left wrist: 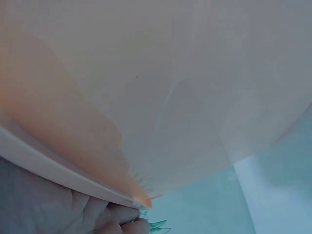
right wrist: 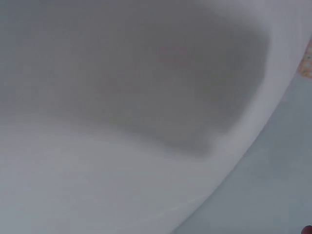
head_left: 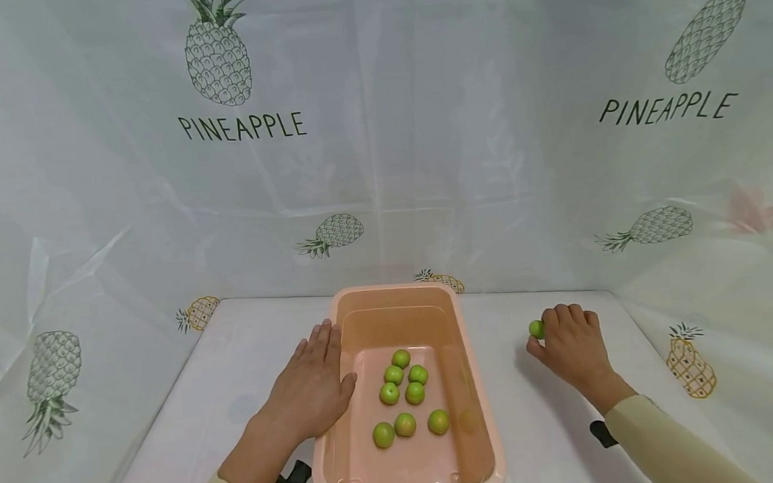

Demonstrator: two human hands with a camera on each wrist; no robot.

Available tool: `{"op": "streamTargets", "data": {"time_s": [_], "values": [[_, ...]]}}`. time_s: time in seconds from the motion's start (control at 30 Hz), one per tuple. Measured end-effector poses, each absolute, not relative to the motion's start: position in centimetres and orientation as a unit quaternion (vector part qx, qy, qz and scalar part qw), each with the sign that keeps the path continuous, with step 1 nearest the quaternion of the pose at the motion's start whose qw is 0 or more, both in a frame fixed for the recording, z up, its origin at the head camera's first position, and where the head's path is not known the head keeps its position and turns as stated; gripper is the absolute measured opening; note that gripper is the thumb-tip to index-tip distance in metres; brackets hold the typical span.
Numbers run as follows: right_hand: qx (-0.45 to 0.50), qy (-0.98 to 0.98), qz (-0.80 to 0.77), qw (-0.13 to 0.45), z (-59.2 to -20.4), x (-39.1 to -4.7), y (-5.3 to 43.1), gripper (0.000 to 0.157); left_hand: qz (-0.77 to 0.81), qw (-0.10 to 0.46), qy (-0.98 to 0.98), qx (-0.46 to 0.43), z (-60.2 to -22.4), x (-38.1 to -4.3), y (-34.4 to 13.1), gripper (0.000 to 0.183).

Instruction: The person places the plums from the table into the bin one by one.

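Observation:
In the head view a pink plastic tub (head_left: 357,468) stands on the white tabletop, with several small round green fruits (head_left: 415,393) on its floor. My left hand (head_left: 308,393) rests against the tub's left rim, its fingers straight. The left wrist view has that hand's fingers (left wrist: 53,209) along the outside of the rim. To the right of the tub, above the table, my right hand (head_left: 577,348) pinches one small round green fruit (head_left: 537,329) between thumb and fingers. Only a bit of fingertip (right wrist: 307,229) enters the right wrist view, and the held fruit is out of it.
The white tabletop (head_left: 504,383) extends to both sides of the tub. Behind it and at its sides hangs a pale sheet (head_left: 454,154) printed with pineapples. A shadow (right wrist: 195,97) falls on the white surface in the right wrist view.

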State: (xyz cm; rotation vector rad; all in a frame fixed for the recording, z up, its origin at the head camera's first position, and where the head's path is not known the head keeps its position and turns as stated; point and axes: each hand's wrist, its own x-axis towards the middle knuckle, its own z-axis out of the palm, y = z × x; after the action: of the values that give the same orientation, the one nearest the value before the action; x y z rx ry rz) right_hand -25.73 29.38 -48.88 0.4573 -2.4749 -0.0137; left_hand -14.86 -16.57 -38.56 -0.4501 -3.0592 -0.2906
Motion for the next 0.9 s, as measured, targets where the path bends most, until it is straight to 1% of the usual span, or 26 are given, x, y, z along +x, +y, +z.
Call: {"op": "streamTargets", "data": {"time_s": [0.27,0.37,0.5,0.63,0.73,0.9], "values": [[0.208,-0.912,0.023,0.353,-45.4,-26.6,25.0,0.036,-0.089,0.02,-0.985,-0.147,-38.8,-15.0,-16.6,0.077],[0.21,-0.908,0.041,0.36,-43.7,-26.8,23.2,0.035,-0.089,0.02,-0.985,-0.147,-38.8,-15.1,-16.6,0.077],[0.207,-0.912,0.063,0.35,-41.1,-26.6,20.5,0.036,-0.092,0.016,-0.985,-0.145,-38.6,-15.0,-16.6,0.077],[0.23,-0.907,0.083,0.343,-39.2,-26.3,17.7,0.038,-0.094,0.014,-0.985,-0.144,-38.5,-15.0,-16.6,0.077],[0.261,-0.9,0.088,0.339,-38.7,-26.1,15.9,0.035,-0.093,0.014,-0.985,-0.144,-38.6,-15.0,-16.6,0.077],[0.304,-0.896,0.082,0.312,-38.9,-25.7,13.6,0.03,-0.098,0.015,-0.984,-0.145,-38.7,-15.0,-16.7,0.077]]}}
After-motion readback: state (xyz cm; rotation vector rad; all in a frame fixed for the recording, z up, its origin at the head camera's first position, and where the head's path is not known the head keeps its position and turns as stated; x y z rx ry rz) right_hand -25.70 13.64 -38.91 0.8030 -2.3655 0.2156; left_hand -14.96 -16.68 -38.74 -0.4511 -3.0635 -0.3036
